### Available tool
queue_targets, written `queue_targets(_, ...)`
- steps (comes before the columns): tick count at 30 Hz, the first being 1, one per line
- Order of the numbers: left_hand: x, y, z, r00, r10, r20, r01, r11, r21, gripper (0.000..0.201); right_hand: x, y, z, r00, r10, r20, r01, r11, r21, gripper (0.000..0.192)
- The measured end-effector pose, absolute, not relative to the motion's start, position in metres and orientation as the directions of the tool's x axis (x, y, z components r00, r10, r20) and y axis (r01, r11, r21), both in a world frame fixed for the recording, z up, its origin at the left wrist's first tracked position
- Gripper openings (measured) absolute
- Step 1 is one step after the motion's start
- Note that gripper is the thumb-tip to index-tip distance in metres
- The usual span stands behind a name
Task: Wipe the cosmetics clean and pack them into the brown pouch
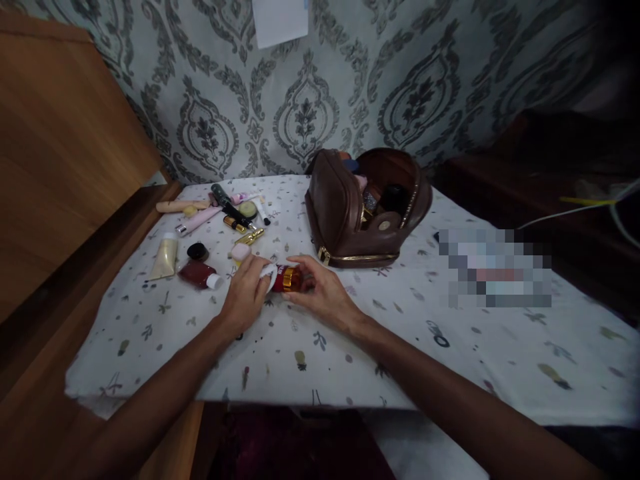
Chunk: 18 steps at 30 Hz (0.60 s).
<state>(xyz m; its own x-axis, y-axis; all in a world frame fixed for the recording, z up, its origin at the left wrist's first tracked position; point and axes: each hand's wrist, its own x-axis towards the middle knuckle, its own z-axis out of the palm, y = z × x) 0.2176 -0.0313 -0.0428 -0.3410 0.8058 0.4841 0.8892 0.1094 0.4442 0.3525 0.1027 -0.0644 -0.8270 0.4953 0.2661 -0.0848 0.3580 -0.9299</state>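
Head view: both hands meet near the middle of the surface (350,360), which is covered by a white cloth with small printed motifs. The left hand (246,292) has its fingers closed around the white cap end of a small red bottle (286,279). The right hand (324,293) grips the other end, its fingers curled over the bottle's body. The bottle lies roughly level between the two hands, just above the cloth, in front of an open brown pouch (367,208).

What could go wrong: if the cap comes loose while the bottle lies sideways, its contents could spill onto the cloth. The grip is fingertip only, so the bottle could also slip and roll toward the other items nearby.

The bottle is small and dark red, with a gold band at the neck and a white cap. Its label is too small to read.

To the left lie scattered cosmetics: a cream tube (164,259), a dark red tube (199,275), a small black jar (197,251), a pink tube (197,222) and a black tube (229,205). The pouch stands unzipped with several things inside.
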Motion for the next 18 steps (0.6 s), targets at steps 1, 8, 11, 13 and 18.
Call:
queue_targets(1, 0.22, -0.032, -0.042, -0.326, 0.802, 0.501, 0.896, 0.094, 0.433, 0.021, 0.353, 0.103, -0.065, -0.829, 0.489, 0.271, -0.103, 0.342, -0.934, 0.053)
queue_targets(8, 0.232, -0.031, -0.044, -0.176, 0.795, 0.58, 0.977, 0.071, 0.199, 0.03, 0.352, 0.103, -0.068, -0.837, 0.462, 0.292, -0.138, 0.338, -0.931, 0.048)
queue_targets(11, 0.231, -0.029, -0.046, -0.193, 0.817, 0.543, 0.97, 0.075, 0.233, 0.033, 0.352, 0.102, -0.067, -0.821, 0.465, 0.332, -0.147, 0.391, -0.909, 0.044)
queue_targets(13, 0.229, -0.027, -0.047, -0.247, 0.826, 0.507, 0.942, 0.081, 0.326, 0.033, 0.353, 0.101, -0.067, -0.816, 0.466, 0.342, -0.141, 0.412, -0.9, 0.045)
queue_targets(18, 0.222, -0.024, -0.043, -0.34, 0.847, 0.409, 0.828, 0.063, 0.557, 0.027, 0.352, 0.101, -0.068, -0.82, 0.469, 0.328, -0.113, 0.43, -0.896, 0.048)
